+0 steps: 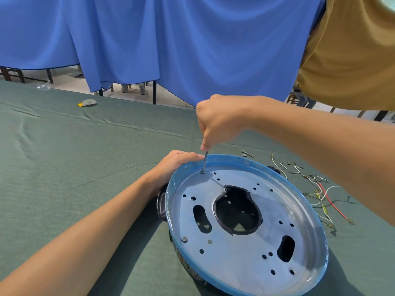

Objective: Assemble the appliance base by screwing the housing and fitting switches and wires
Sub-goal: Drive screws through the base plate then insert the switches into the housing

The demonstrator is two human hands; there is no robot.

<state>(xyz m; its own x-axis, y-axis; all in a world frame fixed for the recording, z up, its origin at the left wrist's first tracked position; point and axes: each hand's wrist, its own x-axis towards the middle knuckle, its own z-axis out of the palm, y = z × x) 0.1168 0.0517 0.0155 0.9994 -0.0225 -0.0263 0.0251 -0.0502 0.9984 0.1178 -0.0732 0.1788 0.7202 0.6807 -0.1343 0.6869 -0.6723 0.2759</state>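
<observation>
A round metal housing (245, 248) with a blue rim lies on the green cloth, its plate full of holes and cut-outs around a large black central opening. My right hand (220, 122) grips a screwdriver (204, 163), whose shaft stands nearly upright with its tip in a hole at the plate's far left edge. My left hand (173, 165) holds the housing's far left rim, fingers curled over the blue edge. One screw (184, 239) sits in the plate near the left front.
Loose white and red wires (320, 197) with terminals lie on the cloth right of the housing. Small metal parts (246, 154) lie behind it. A grey and yellow object (87, 102) rests far left. Blue curtains hang beyond the table.
</observation>
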